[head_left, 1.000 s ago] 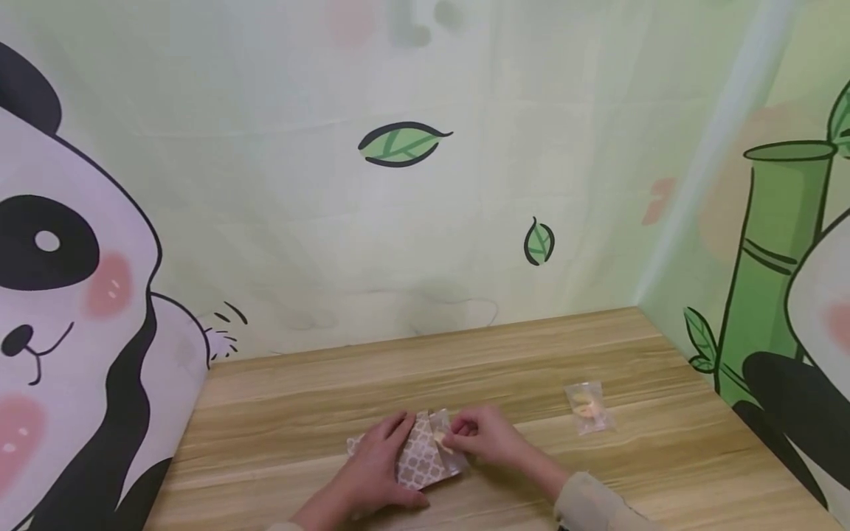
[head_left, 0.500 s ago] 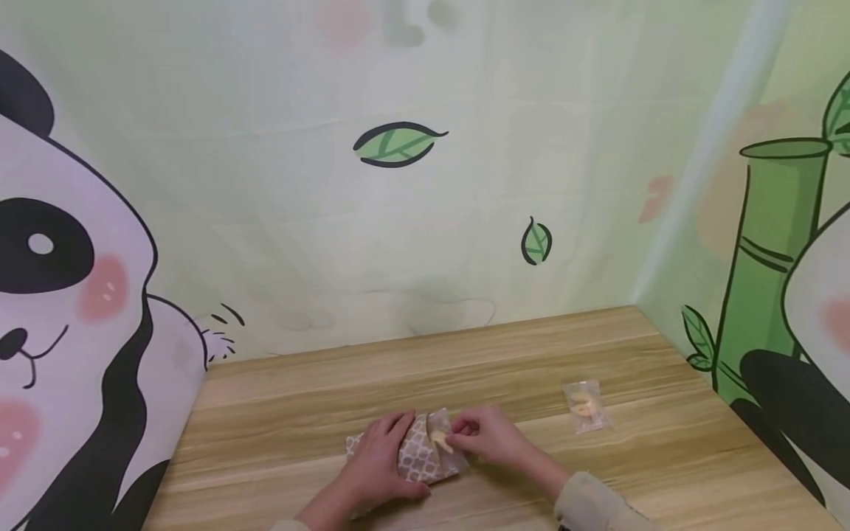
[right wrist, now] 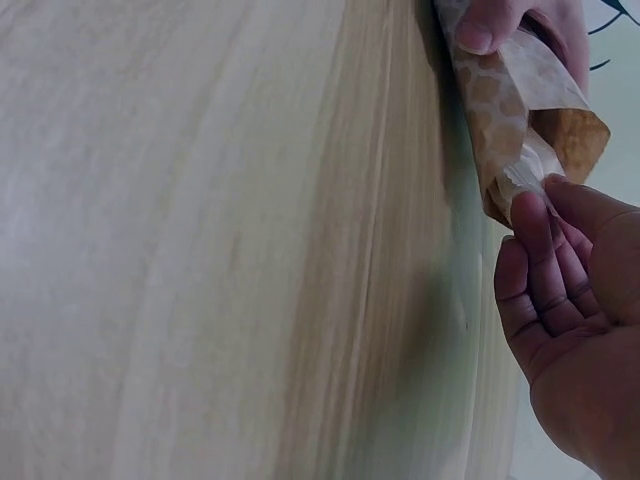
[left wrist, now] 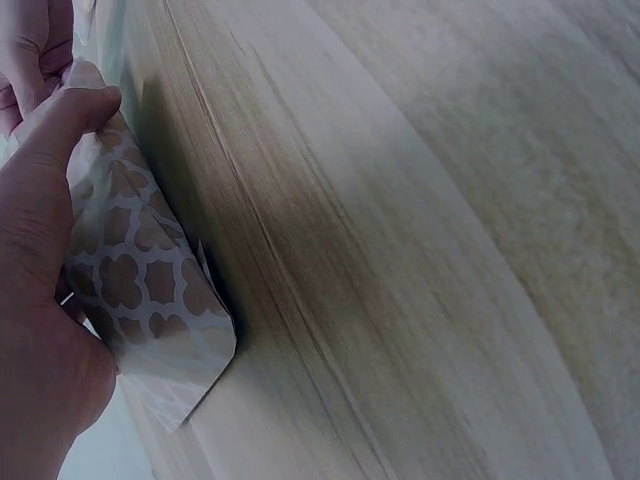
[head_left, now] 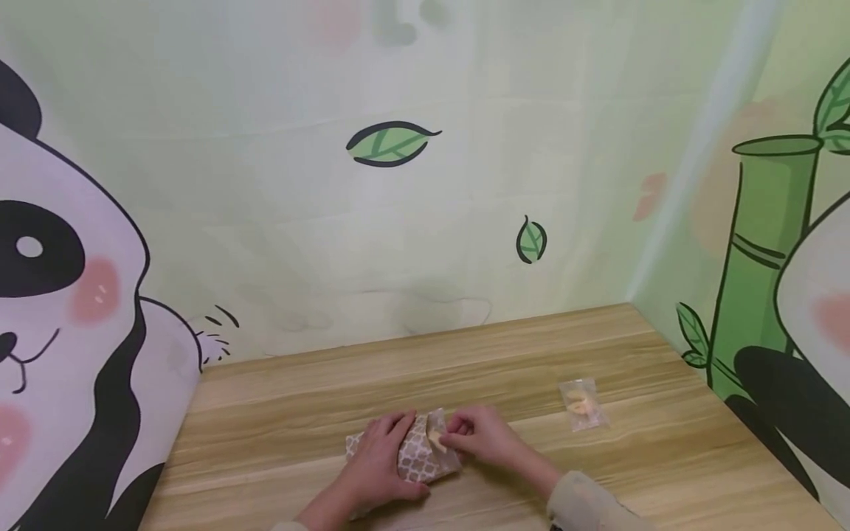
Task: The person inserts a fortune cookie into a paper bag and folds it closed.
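A paper bag (head_left: 418, 453) with a grey-brown and white lattice print lies on its side on the table. My left hand (head_left: 378, 461) grips it, thumb on the near side and fingers over the far side. In the right wrist view the bag's brown mouth (right wrist: 575, 140) gapes towards my right hand (right wrist: 575, 290). Between thumb and fingertip that hand pinches a clear plastic packet (right wrist: 525, 175), partly inside the mouth. A pale yellow piece (head_left: 436, 440) shows through the packet. The left wrist view shows the bag's folded end (left wrist: 165, 300) beside my left palm.
Farther right on the wooden table (head_left: 299, 398) lies another clear packet (head_left: 583, 404) with pale yellow-orange pieces inside. Behind the table hangs a cloth backdrop (head_left: 265, 221) printed with pandas, leaves and bamboo.
The pinched packet has slid slightly left, a little deeper into the bag's mouth, the right hand moving with it. The left hand keeps its grip. The head view has shifted slightly.
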`<state>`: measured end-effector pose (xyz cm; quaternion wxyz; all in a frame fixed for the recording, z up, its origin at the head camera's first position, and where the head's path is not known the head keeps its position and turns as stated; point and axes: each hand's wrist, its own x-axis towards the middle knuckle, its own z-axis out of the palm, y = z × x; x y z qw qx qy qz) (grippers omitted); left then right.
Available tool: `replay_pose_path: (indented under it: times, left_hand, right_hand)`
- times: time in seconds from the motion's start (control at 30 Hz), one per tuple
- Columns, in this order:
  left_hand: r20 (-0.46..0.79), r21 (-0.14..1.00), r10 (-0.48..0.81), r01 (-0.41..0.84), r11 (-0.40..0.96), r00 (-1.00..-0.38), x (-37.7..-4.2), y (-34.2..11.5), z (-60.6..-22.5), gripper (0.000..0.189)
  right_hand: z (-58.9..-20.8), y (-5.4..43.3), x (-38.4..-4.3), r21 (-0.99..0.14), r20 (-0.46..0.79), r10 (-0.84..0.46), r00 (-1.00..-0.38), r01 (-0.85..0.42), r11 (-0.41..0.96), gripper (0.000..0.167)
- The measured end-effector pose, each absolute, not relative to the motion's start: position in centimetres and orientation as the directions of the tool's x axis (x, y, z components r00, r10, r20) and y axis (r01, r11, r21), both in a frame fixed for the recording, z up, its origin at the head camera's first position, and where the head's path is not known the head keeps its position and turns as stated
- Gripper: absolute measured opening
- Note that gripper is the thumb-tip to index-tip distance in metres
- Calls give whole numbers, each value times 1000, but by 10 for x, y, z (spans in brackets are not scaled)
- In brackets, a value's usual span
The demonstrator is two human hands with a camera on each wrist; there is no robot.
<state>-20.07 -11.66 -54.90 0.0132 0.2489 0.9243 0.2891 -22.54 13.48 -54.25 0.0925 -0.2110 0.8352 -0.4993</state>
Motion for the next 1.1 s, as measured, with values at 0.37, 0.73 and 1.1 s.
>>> replay_pose_path:
  times: [0.37,0.73,1.1]
  left_hand:
    - [107,559,468,442,701,-877,-200,-117,-548,121]
    - [130,561,466,453,693,-875,-199,-114,-548,122]
    - [124,559,467,450,696,-876,-199,-114,-545,122]
  right_hand:
    - [-534,137,-226,-914,-27,-455,-890,-163,372,7]
    - [-533,130,-224,-912,-9,-463,-886,-183,368,8]
    - [-524,135,-222,-916,28,-514,-858,-228,330,21]
